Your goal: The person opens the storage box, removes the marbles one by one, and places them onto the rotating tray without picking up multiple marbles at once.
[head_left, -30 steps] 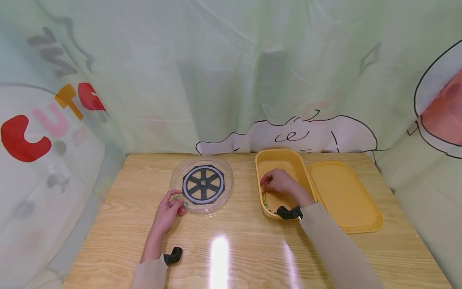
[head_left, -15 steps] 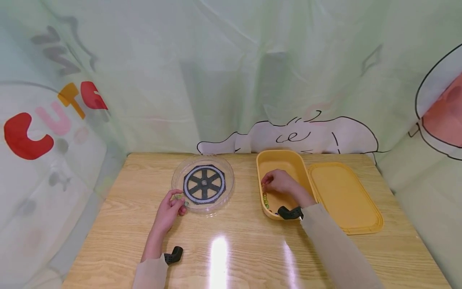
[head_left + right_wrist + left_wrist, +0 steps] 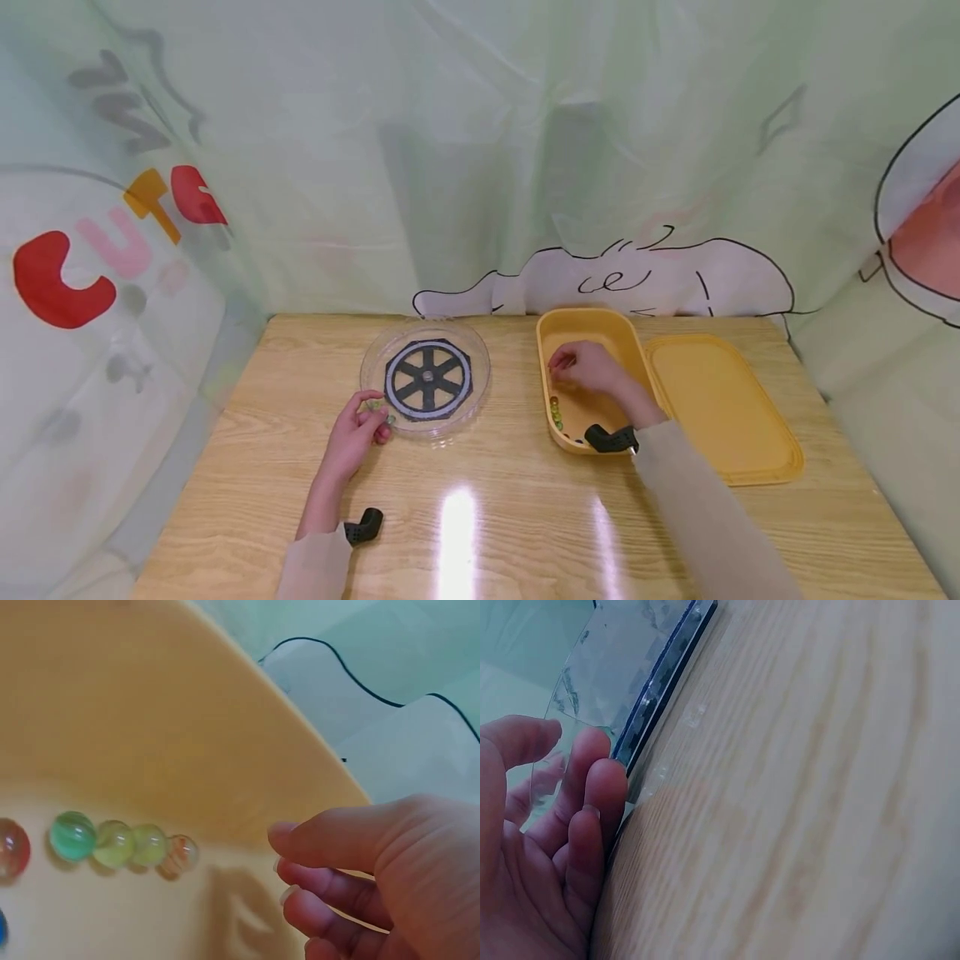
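My left hand [image 3: 356, 429] grips the near-left rim of a clear round dish [image 3: 480, 400], thumb and fingers on either side of its thin wall [image 3: 544, 769]. A black, spoked wheel shape with a pale ring [image 3: 415, 412] shows within the dish. Small greenish spots lie by the left fingertips. Inside a yellow plastic box [image 3: 643, 354], my right hand [image 3: 588, 367] hovers with loosely bent fingers and nothing visible between them. Marbles line the box's left wall: an orange-swirled marble [image 3: 178, 856], yellowish marbles [image 3: 149, 845] and a green marble [image 3: 73, 836], with a red marble [image 3: 10, 849] beyond.
A flat yellow lid [image 3: 723, 408] lies right of the box on the wooden table [image 3: 510, 517]. A printed curtain [image 3: 480, 167] hangs behind and along both sides. Part of a blue marble [image 3: 2, 928] shows at the right wrist view's edge.
My right hand has drawn slightly back from the row of marbles, and the orange-swirled one at the row's end now shows uncovered. The left hand keeps its grip on the dish.
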Action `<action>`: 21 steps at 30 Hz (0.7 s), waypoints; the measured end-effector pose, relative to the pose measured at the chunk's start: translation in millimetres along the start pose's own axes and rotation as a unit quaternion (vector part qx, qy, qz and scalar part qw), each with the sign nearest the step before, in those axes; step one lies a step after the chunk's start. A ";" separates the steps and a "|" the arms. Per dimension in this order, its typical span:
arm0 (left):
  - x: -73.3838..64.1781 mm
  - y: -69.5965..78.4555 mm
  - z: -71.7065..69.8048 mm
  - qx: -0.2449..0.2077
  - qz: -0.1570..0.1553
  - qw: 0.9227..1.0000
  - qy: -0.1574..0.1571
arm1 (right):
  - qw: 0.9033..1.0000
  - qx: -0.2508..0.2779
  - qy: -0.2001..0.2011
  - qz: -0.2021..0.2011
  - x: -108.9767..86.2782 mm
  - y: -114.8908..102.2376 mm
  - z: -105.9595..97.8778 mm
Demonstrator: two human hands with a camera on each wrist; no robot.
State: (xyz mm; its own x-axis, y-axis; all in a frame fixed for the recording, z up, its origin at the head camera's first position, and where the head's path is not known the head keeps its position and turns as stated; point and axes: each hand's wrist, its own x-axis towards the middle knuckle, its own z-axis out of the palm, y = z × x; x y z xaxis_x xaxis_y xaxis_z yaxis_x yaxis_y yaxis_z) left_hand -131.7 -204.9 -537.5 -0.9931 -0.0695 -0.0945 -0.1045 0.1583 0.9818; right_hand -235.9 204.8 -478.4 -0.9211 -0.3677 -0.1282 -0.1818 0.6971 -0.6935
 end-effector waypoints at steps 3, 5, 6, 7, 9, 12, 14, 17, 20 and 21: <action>0.8 0.5 0.5 0.000 -0.004 1.000 -0.001 | 1.000 0.002 0.009 -0.010 -1.9 -0.7 -5.8; 0.9 1.3 0.8 0.001 -0.006 1.000 0.000 | 1.000 0.002 0.016 -0.018 -2.8 -0.9 -9.6; 0.7 1.7 0.9 0.002 -0.006 1.000 0.001 | 1.000 0.003 0.019 -0.019 -3.6 -1.5 -11.5; 0.9 1.7 1.3 0.003 -0.007 1.000 0.000 | 1.000 0.002 0.021 -0.022 -4.9 -1.6 -13.1; 1.0 2.1 1.7 0.005 -0.006 1.000 0.001 | 0.999 0.002 0.026 -0.026 -7.5 -2.3 -15.9; -0.1 1.4 1.5 0.006 -0.005 1.000 0.003 | 0.999 -0.002 0.031 -0.031 -11.4 -4.7 -18.8; -0.6 0.7 1.1 0.005 -0.006 1.000 0.003 | 0.999 -0.004 0.034 -0.037 -13.7 -7.7 -20.7; -0.8 0.0 0.7 0.000 -0.007 1.000 0.002 | 0.998 -0.002 0.042 -0.043 -16.9 -14.7 -23.3; 0.2 0.4 0.9 -0.003 -0.004 1.000 0.001 | 0.998 -0.001 0.048 -0.048 -19.4 -22.1 -25.2; 0.6 0.5 0.9 -0.003 -0.003 1.000 0.001 | 0.997 -0.003 0.050 -0.050 -20.1 -24.9 -25.4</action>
State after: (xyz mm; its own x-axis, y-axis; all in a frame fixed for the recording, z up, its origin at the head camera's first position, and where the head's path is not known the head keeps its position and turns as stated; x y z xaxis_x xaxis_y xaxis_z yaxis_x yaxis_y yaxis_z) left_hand -132.5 -204.0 -537.2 -0.9923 -0.0723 -0.1005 -0.1105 0.1523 0.9821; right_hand -221.6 210.5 -440.5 -0.9282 -0.3718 0.0129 -0.2756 0.6641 -0.6950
